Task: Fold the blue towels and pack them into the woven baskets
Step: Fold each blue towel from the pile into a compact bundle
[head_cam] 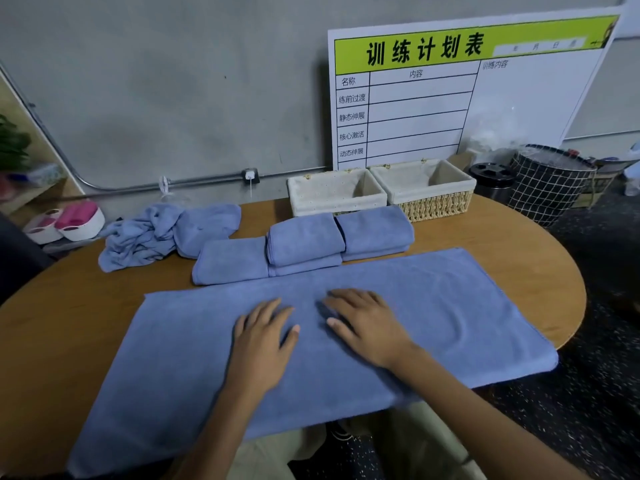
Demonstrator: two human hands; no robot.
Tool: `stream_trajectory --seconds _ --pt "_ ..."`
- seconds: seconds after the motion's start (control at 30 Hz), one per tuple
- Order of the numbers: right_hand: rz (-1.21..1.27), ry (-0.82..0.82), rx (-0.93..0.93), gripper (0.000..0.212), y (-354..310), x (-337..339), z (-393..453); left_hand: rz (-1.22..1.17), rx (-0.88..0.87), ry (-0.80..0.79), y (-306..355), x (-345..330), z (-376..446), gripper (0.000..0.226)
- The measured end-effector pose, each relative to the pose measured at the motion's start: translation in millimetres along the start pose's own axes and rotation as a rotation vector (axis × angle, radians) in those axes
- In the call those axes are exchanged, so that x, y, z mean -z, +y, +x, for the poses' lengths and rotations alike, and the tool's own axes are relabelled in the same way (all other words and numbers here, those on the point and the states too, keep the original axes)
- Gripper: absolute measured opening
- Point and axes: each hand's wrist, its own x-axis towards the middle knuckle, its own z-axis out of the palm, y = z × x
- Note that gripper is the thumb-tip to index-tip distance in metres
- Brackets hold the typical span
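Blue heap: crumpled towels (145, 233) lie at the table's far left, unfolded, probably waiting their turn.
Folded stacks: folded towels (304, 242) sit in a row just before the baskets, likely staged for packing.
Spread towel (450, 306): laid flat across the wooden table (52, 327), its near edge hanging over the front, ready for a fold.
Left hand (261, 336): open, palm down on the cloth near its middle, gripping nothing.
Right hand (363, 323): open and flat just beside it, apparently pressing out creases.
Woven baskets (381, 192): two, side by side at the back edge, both empty.
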Motion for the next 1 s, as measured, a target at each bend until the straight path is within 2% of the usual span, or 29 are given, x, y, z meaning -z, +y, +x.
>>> stream_trajectory --seconds 0.1,0.17,0.3,0.4,0.57,0.67,0.77,0.9,1.0 --pt "-0.008 -0.038 -0.021 0.048 10.0 -1.4 -7.4 -0.024 0.033 -0.061 -9.2 2.0 -4.1 0.065" --pt "-0.016 -0.025 -0.051 0.048 25.3 6.0 -15.2 -0.086 0.026 -0.038 -20.2 8.8 -12.0 0.059" --pt "-0.017 0.046 -0.069 0.039 53.0 23.9 -37.7 -0.287 -0.181 0.103 -35.7 26.5 -33.3 0.036" --pt "-0.005 0.109 -0.018 0.031 57.8 27.0 -42.9 -0.308 -0.258 0.134 -32.3 34.8 -38.3 0.023" --pt "0.04 0.159 -0.051 0.03 60.7 26.9 -2.4 -0.183 -0.095 0.141 -40.6 27.0 6.5 0.031" --pt "0.016 0.085 -0.106 0.028 68.3 21.3 30.8 -0.065 0.004 0.092 -47.2 16.1 35.6 0.025" --pt "-0.014 0.015 -0.136 0.032 71.3 11.1 55.6 0.055 0.036 0.056 -46.7 8.2 51.5 0.028" --pt "-0.082 -0.016 -0.164 0.032 78.5 2.3 71.4 0.088 0.073 0.061 -50.5 5.5 64.9 0.029" --pt "-0.116 -0.046 -0.156 0.028 83.1 -0.3 76.3 0.173 0.089 -0.052 -56.4 5.7 76.1 0.035"
